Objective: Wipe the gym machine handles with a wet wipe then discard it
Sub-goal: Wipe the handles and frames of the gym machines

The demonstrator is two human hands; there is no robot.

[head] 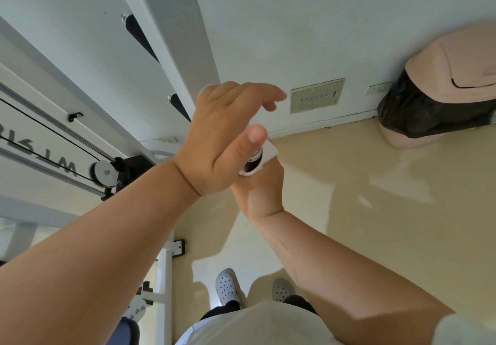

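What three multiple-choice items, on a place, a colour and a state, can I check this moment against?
1. Where is the bin?
A. against the wall, at right
B. under the machine, at left
C. between the feet
2. What colour is the bin's liner?
A. blue
B. black
C. white
3. What is the right hand doing?
A. hanging idle
B. gripping the wet wipe round a handle end
C. pressing the wall

Key: A, it stands at the wall on the right; B, the bag is black; B, its fingers curl round the white wipe.
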